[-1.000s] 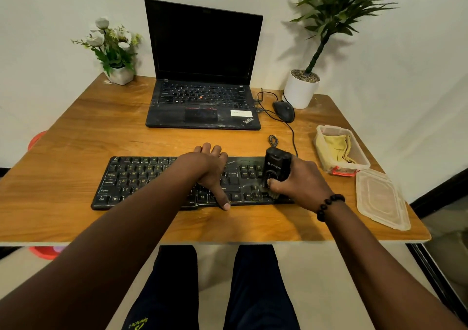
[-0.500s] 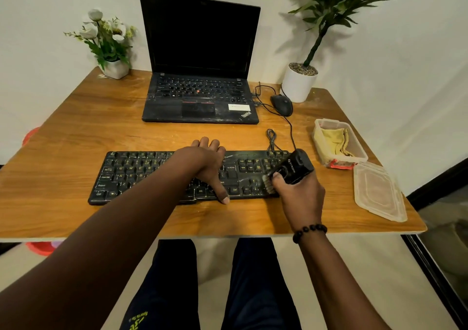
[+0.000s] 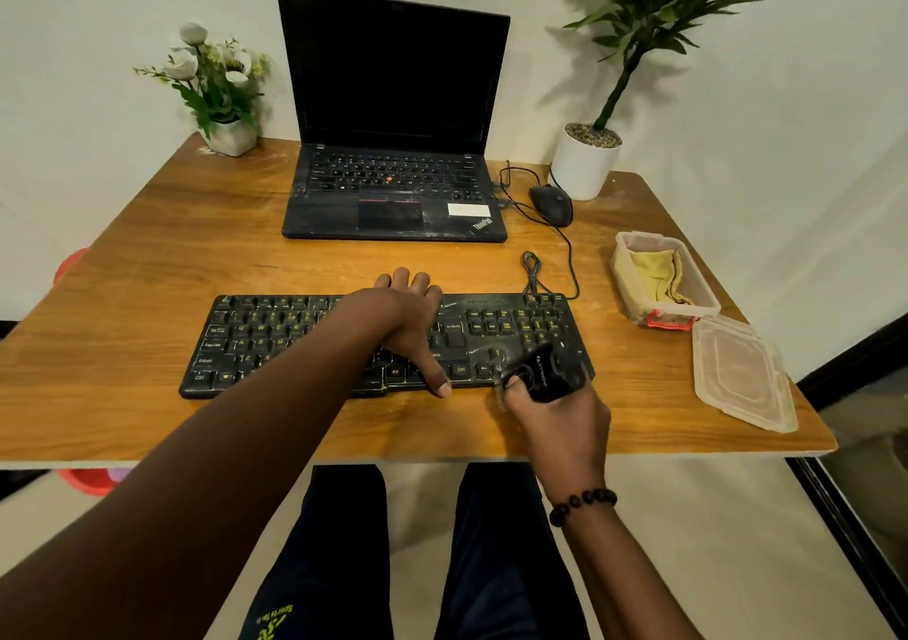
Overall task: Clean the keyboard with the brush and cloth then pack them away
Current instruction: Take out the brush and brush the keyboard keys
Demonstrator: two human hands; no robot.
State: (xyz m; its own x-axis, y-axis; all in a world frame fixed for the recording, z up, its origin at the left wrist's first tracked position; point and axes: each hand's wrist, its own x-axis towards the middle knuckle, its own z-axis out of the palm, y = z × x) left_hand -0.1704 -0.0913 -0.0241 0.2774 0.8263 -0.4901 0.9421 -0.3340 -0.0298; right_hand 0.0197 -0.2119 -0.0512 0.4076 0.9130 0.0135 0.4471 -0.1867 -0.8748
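The person sat at a wooden table (image 3: 147,423) with both hands on a black keyboard (image 3: 275,340). The left hand (image 3: 408,325) lay flat across the middle of the keys, fingers straight and reaching over the far edge, the thumb stretched back to the near edge; it pressed down and gripped nothing. Just to the right of it, the right hand (image 3: 555,418) curled its fingers and thumb round a small black brush (image 3: 545,376), holding it tilted over the keyboard's near right corner. The bristle end was blurred, so whether it touched the keys could not be told. A beaded bracelet (image 3: 582,504) circled the right wrist.

Beyond and to the right of the right hand, a clear plastic container (image 3: 707,295) stood open with a yellow cloth (image 3: 656,273) crumpled inside it. Its lid (image 3: 742,374) lay flat on the table just beside the container, to the right of the brush hand and apart from it.

Past the left hand's fingertips, an open laptop (image 3: 393,114) with a dark screen sat at the far side. To the right of the laptop rested a black mouse (image 3: 553,203), its cable running down toward the keyboard. A white pot with a tall green plant (image 3: 587,163) stood behind the mouse, and a small pot of white flowers (image 3: 221,89) stood far off beyond the left arm.
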